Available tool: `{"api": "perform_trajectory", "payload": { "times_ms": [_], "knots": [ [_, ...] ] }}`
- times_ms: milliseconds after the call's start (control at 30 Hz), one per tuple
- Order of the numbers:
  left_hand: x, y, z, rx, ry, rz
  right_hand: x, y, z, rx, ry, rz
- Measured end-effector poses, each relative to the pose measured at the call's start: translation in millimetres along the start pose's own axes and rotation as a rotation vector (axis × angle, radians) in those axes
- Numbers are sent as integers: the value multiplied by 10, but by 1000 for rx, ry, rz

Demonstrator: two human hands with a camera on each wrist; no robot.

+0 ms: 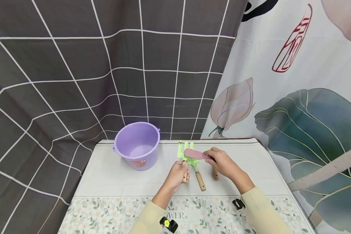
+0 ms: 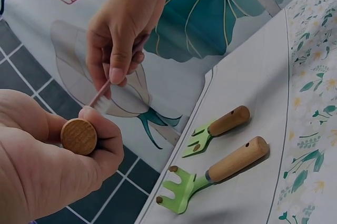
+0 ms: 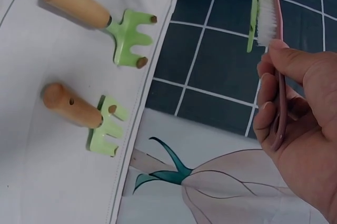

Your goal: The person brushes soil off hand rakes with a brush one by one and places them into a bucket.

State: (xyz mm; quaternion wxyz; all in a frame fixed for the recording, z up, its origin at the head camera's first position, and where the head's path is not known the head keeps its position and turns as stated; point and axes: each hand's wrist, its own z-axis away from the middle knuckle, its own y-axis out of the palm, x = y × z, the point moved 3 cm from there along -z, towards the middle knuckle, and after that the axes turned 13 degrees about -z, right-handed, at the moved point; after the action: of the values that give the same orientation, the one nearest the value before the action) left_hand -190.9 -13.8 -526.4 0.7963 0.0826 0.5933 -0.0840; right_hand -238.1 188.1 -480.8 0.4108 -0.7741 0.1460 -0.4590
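Note:
My left hand (image 1: 176,175) grips the wooden handle (image 2: 79,136) of a small green garden hand fork (image 3: 254,18), its tines pointing away from me. My right hand (image 1: 222,162) holds a pink brush (image 1: 194,154) by its handle. In the right wrist view, the brush's white bristles (image 3: 267,19) touch or nearly touch the fork's green head. Two more green hand forks with wooden handles lie on the table: a larger one (image 2: 238,158) and a smaller one (image 2: 230,120), partly hidden by my right hand in the head view. Brown spots mark their tines.
A purple bucket (image 1: 150,159) with a small picture on its side stands at the back left of the table (image 1: 102,175). The white tablecloth has a flowered front border (image 1: 105,211). Dark grid cloth and a printed white curtain hang behind.

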Motion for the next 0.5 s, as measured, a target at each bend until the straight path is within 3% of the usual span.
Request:
{"api": "perform_trajectory", "payload": {
  "times_ms": [333,500],
  "knots": [
    [-29,23,62,-6,-7,-1,-41,36,-54,2,11,11],
    [-30,21,85,1,29,5,-74,47,-77,0,20,11]
  ]
}}
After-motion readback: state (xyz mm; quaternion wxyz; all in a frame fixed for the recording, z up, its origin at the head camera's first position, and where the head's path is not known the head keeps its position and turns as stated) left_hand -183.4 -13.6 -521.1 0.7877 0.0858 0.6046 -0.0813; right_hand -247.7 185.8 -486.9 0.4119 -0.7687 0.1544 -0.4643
